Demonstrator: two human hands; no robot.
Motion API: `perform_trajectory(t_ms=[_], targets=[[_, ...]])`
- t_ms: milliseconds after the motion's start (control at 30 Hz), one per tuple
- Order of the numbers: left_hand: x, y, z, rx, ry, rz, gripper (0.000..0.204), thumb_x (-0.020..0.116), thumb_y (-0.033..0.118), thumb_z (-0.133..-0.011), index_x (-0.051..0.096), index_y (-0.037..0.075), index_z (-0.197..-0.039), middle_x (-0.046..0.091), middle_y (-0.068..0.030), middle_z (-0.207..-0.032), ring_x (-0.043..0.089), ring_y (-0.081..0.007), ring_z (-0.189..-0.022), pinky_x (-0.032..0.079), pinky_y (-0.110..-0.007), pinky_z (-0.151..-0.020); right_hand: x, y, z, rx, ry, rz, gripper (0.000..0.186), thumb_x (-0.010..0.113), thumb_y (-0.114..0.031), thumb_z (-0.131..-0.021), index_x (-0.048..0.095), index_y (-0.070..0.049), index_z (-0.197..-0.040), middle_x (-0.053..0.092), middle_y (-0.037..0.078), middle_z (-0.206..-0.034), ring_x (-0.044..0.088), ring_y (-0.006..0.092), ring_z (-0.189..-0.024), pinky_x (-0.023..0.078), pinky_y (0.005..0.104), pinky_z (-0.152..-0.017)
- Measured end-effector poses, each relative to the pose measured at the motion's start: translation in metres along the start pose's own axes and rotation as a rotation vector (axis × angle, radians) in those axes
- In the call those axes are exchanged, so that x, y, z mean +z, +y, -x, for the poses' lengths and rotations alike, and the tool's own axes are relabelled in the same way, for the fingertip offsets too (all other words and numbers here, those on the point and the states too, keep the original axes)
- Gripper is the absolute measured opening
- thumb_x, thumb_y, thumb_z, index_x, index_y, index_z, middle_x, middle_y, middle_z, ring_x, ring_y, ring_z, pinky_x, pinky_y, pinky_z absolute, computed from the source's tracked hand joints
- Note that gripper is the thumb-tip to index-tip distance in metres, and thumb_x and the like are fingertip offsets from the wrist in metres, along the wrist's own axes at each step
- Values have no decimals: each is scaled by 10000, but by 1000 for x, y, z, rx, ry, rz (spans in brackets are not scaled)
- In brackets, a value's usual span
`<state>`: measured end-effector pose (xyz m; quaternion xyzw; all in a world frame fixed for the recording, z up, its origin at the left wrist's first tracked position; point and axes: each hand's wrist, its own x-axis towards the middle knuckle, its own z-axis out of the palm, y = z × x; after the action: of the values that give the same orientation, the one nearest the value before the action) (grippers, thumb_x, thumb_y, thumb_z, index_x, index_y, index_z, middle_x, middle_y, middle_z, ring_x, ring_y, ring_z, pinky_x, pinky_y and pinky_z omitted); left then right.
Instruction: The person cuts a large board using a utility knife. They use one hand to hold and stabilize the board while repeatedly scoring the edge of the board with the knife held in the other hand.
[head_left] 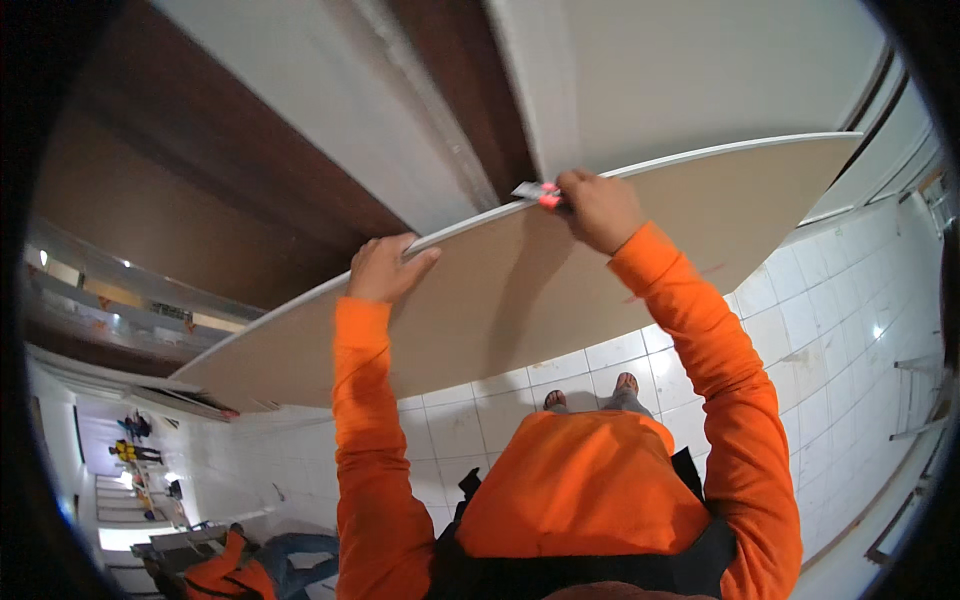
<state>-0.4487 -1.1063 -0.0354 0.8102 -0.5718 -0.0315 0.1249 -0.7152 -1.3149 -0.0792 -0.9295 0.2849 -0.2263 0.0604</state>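
A long brown-faced board with a pale edge, which looks like plasterboard point(590, 270), stands on its side across the view in front of me. My left hand point(385, 268) grips its top edge, with the fingers over the far side and the thumb against the brown face. In my right hand point(603, 208) is a utility knife point(549, 196) with a pink-red and black handle. Its wide metal blade points left, at the board's top edge; whether it touches cannot be made out. Short red marks show on the brown face near my right forearm.
Behind the board stand pale panels point(700, 70) and dark brown panels point(200, 150). White tiles point(455, 430) cover the floor under my feet. A co-worker in orange point(235, 570) is at the lower left, and a person in yellow point(135, 452) is farther off. A ladder-like frame point(915, 400) stands right.
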Motion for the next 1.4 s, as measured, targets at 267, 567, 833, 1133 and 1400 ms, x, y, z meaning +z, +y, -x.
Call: perform_trajectory(t_ms=[267,567,833,1133,1400], targets=[[27,-21,-2,67,132,-11,505,708,561,-900,753,59,-910,698,-188,-728,693,-418,-738,511,-518,-713,6,0,5,56,89,3,312,745,-403,-923,650,-122,-1019,668,77,-951,681,374,-805,520,497,-683],[30,-24,-3,82,159,-9,503,703,567,-903,747,66,-911,716,-166,-751,701,-409,-748,522,-516,-712,9,-3,1,87,83,52,300,777,-345,-897,654,-116,-1047,663,72,-967,682,361,-836,519,483,-697],[34,-23,-1,96,240,-58,497,687,577,-910,738,83,-890,713,-167,-756,697,-408,-769,510,-544,-700,8,-7,3,79,131,88,296,736,-406,-934,640,-138,-1017,648,57,-948,679,363,-791,512,486,-668],[29,-21,-3,56,174,-34,462,693,544,-915,733,84,-889,716,-179,-753,710,-432,-781,519,-545,-708,12,-8,2,137,120,111,312,780,-341,-895,634,-126,-1067,666,65,-1003,682,373,-818,523,486,-699],[24,-14,-1,34,144,-106,440,684,540,-927,760,111,-989,742,-203,-849,716,-431,-812,546,-525,-714,2,6,10,73,104,40,215,724,-271,-935,643,-169,-1105,687,54,-1053,701,347,-870,545,484,-717]])
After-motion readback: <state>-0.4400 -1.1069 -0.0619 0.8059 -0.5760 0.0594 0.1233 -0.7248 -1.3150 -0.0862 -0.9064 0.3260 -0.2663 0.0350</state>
